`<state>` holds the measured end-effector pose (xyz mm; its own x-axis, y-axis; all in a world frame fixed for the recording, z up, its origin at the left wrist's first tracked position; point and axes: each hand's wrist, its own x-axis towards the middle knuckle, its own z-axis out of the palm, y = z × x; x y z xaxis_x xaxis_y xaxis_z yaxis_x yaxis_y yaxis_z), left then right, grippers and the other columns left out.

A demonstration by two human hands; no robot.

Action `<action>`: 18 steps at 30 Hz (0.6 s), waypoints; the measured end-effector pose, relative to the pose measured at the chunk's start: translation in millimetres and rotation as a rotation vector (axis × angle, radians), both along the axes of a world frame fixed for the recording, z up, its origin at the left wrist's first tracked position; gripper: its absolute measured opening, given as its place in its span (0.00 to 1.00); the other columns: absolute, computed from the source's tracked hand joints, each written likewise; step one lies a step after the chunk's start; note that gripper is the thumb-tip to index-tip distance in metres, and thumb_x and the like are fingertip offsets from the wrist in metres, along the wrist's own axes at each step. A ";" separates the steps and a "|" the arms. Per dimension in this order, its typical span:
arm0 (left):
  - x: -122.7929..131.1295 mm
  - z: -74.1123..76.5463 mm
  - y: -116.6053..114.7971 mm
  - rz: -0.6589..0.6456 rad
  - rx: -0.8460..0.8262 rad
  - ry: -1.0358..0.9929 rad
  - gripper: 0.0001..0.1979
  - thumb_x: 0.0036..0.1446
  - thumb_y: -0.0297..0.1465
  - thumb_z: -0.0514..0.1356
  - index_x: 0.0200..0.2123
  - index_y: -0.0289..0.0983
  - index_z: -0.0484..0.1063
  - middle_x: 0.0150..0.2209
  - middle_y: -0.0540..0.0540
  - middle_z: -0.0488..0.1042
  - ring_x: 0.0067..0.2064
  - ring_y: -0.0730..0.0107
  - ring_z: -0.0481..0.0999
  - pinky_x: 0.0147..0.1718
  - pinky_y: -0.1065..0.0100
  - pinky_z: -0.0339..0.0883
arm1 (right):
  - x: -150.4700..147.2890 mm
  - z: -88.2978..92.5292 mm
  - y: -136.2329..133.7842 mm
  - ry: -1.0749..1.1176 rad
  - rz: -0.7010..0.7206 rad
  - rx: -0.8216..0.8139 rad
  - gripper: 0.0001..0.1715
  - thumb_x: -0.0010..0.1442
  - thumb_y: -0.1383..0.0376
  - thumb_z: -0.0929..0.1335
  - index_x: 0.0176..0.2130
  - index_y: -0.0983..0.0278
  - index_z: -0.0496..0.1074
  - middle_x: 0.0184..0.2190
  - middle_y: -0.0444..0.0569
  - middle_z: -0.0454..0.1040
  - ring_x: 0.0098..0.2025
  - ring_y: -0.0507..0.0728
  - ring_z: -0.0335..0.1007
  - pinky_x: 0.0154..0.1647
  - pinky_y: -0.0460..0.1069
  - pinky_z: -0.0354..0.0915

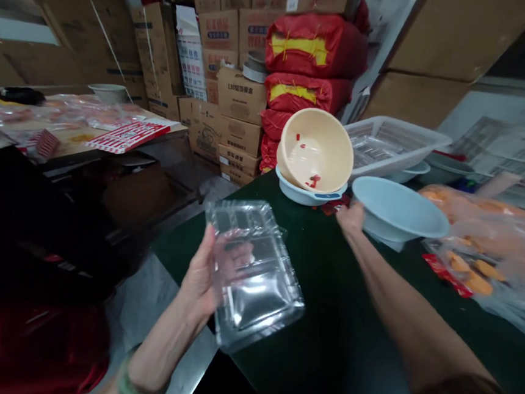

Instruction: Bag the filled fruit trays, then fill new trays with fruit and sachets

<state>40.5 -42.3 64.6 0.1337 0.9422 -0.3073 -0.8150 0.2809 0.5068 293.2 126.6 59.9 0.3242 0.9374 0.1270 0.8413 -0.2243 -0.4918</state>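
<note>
My left hand (205, 265) is closed on the edge of a clear plastic food container (260, 276), tilted above the dark green table. Several shallow compartments show in it, and the fingers are visible through the plastic. Farther off, my right hand (351, 218) is at the tabletop beside a light blue basin (399, 206). Its fingers look drawn together near some small dark red pieces (330, 206); what they hold is too small to make out. A cream bowl (317, 149) with a few red bits inside leans in another blue basin (306, 195).
A white plastic basket (401, 135) holding clear containers stands behind the basins. Bags of orange food (481, 265) lie on the right. Cardboard boxes (241, 97) and red sacks (316, 48) are stacked at the back. Another table (74, 144) with packages is on the left.
</note>
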 end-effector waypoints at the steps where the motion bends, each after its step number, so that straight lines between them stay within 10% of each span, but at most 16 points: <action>1: 9.1 -0.8 4.1 -0.001 -0.011 0.002 0.25 0.45 0.49 0.63 0.38 0.35 0.68 0.31 0.41 0.73 0.29 0.63 0.74 0.20 0.70 0.66 | -4.4 9.0 -14.6 0.041 0.017 0.054 0.21 0.64 0.65 0.52 0.53 0.73 0.54 0.46 0.67 0.67 0.44 0.59 0.69 0.37 0.51 0.65; 4: 41.4 -2.2 11.7 0.015 -0.014 0.050 0.25 0.44 0.48 0.64 0.39 0.36 0.69 0.28 0.46 0.72 0.24 0.70 0.72 0.18 0.74 0.62 | -29.2 29.1 -81.8 0.218 0.261 0.121 0.18 0.63 0.55 0.55 0.43 0.63 0.63 0.33 0.50 0.73 0.27 0.51 0.70 0.25 0.45 0.65; 8: 80.6 -3.3 5.4 -0.058 0.048 0.078 0.29 0.48 0.53 0.57 0.45 0.37 0.67 0.24 0.48 0.72 0.18 0.72 0.69 0.16 0.72 0.61 | -57.5 34.9 -156.0 0.734 0.753 -0.275 0.13 0.47 0.59 0.71 0.23 0.63 0.65 0.15 0.40 0.66 0.13 0.47 0.59 0.12 0.42 0.54; 18: 103.7 -10.3 -27.9 -0.302 0.092 0.180 0.39 0.52 0.58 0.44 0.53 0.32 0.60 0.15 0.47 0.70 0.15 0.62 0.71 0.13 0.69 0.61 | -27.8 21.5 -182.4 1.007 0.731 -0.491 0.14 0.49 0.58 0.70 0.21 0.66 0.68 0.16 0.41 0.69 0.13 0.45 0.60 0.12 0.40 0.55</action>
